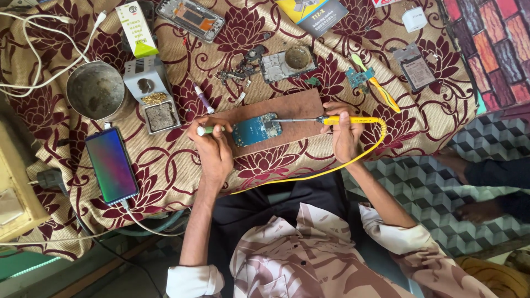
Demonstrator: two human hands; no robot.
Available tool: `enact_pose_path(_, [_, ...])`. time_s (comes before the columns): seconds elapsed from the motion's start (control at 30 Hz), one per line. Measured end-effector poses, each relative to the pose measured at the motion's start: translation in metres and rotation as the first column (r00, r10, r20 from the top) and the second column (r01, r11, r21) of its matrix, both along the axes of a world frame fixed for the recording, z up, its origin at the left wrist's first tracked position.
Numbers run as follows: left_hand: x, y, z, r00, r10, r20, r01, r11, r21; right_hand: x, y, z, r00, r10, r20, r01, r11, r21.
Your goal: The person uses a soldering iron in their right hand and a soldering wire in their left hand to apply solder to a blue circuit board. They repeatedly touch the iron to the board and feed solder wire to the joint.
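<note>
On a floral-patterned cloth (430, 110), a brown board (287, 110) carries a blue circuit board (256, 129), lying at three o'clock from the left hand (212, 149) pinching a green-tipped tool (204, 131), while the right hand (345, 132) grips a yellow soldering iron (331, 120), its long axis pointing nine o'clock onto the board.

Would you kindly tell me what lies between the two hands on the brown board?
In the head view, a blue circuit board lies between the left hand and right hand.
</note>
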State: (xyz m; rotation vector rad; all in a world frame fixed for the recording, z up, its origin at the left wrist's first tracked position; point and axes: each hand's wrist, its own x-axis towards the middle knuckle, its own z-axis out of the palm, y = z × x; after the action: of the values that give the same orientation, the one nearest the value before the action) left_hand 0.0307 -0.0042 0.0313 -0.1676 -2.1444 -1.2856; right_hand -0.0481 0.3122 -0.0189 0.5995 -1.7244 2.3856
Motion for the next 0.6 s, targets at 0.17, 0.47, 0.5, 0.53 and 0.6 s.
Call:
enact_pose_path(0.17, [-0.0004,0.0000,0.0014,1.000,0.006,-0.012,-0.006,1.000,-0.024,0.0005,-0.0003,-0.0015,1.000,-0.003,0.003,0.004,1.000,-0.026])
enact_pose_path(0.47, [-0.0002,0.0004,-0.0010,1.000,-0.024,-0.016,0.025,0.999,0.021,-0.0009,-0.0004,-0.0034,1.000,-0.017,0.014,0.017,0.999,-0.045])
enact_pose_path(0.5, [-0.0004,0.0001,-0.0020,1.000,-0.026,-0.018,0.026,0.999,0.019,-0.0006,-0.0003,-0.0036,1.000,-0.022,0.012,0.022,0.999,-0.041])
enact_pose_path(0.53, [-0.0008,-0.0002,-0.0028,1.000,-0.014,-0.012,0.014,1.000,0.014,-0.0008,-0.0003,-0.0038,1.000,-0.026,0.009,0.026,0.999,-0.037])
enact_pose_path(0.6, [-0.0014,-0.0006,-0.0039,1.000,0.012,0.000,-0.012,1.000,0.002,-0.0005,0.0000,-0.0041,1.000,-0.025,0.010,0.026,0.999,-0.037])
